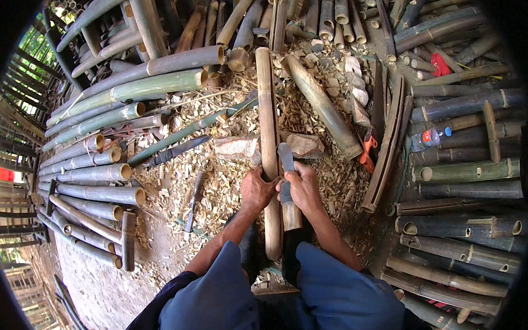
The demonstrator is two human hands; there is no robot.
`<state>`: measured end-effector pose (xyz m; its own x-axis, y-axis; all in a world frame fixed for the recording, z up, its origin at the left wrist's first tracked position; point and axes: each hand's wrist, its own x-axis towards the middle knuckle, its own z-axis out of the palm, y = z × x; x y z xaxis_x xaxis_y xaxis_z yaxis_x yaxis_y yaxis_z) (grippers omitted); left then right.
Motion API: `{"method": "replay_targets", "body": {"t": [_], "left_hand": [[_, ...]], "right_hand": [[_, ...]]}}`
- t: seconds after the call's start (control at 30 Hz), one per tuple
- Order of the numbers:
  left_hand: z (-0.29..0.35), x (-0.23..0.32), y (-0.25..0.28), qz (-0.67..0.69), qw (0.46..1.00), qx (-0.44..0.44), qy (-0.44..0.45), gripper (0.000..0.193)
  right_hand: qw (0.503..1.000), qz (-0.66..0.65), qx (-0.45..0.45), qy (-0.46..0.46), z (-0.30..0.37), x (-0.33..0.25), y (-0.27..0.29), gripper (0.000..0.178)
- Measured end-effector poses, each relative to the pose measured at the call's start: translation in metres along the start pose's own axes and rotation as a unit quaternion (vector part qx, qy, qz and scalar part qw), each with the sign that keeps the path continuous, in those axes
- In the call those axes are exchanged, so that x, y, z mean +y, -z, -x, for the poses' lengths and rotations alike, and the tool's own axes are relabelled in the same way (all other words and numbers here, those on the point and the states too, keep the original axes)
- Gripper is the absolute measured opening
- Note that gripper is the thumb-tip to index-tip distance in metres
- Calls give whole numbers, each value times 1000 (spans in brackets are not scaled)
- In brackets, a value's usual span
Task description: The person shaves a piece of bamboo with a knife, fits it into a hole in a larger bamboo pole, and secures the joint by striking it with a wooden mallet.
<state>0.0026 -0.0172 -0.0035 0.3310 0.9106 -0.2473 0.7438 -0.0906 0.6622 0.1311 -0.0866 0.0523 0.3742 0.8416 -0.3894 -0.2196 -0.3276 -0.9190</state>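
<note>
The left hand [257, 189] clasps the bamboo pole [266, 112]; the right hand [303, 186] grips a long-handled knife [286, 157] — best kept shallow, edge clear of the left hand.

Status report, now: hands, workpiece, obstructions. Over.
Left hand on brown pole; right hand gripping knife. Pole running fore-and-aft. Rough-cut wood showing both sides of it; wood chips all around.
</note>
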Motion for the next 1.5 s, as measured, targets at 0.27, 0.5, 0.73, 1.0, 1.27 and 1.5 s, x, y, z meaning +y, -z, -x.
{"method": "replay_targets", "body": {"t": [0.27,0.5,0.73,1.0,1.27,1.5], "left_hand": [[1,-3,0,20,1000,-6,-13,45],[-2,-1,0,45,999,-12,-21,39],[0,-1,4,49,998,-29,-8,46],[0,-4,4,47,997,-62,5,53],[-1,0,10,28,999,-37,-14,42],[1,-11,14,130,987,-92,-30,55]], "right_hand": [[999,35,12,-8,-9,1,-3,15],[999,39,22,31,-72,-39,-8,19],[999,28,21,-7,-59,-36,-1,27],[999,24,-4,26,-98,-65,0,22],[999,48,22,8,-106,-76,-4,24],[995,93,8,25,-103,-77,3,35]]}}
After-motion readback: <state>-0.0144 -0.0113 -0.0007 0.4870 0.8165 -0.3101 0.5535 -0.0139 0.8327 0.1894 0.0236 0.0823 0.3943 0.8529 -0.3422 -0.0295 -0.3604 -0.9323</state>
